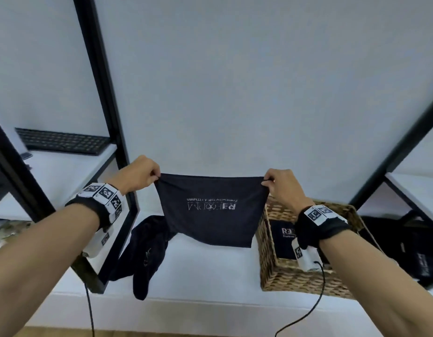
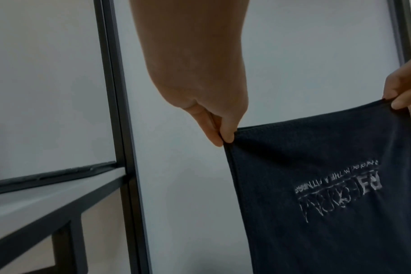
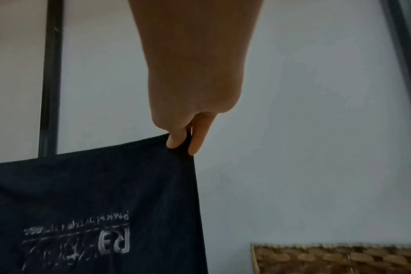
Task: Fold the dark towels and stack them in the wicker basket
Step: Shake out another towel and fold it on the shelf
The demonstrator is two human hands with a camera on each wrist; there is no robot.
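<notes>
White shelf point(image 1: 210, 268) w/ black frame, pale wall behind: dark towel point(image 1: 212, 210) held up taut above it, printed logo upside down, crumpled towels point(image 1: 147, 249) lying below-left, wicker basket point(image 1: 305, 280) to the right w/ one folded towel point(image 1: 282, 239) inside. Left hand point(image 1: 140, 172) & right hand point(image 1: 282, 184) each pinch a top corner, fingers curled tight. Basket coarse woven, rectangular; keyboard point(image 1: 62, 141) on left shelf.

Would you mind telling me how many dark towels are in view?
3: one held up between both hands, one crumpled on the white surface below, one folded in the wicker basket. More may lie hidden beneath it.
</notes>
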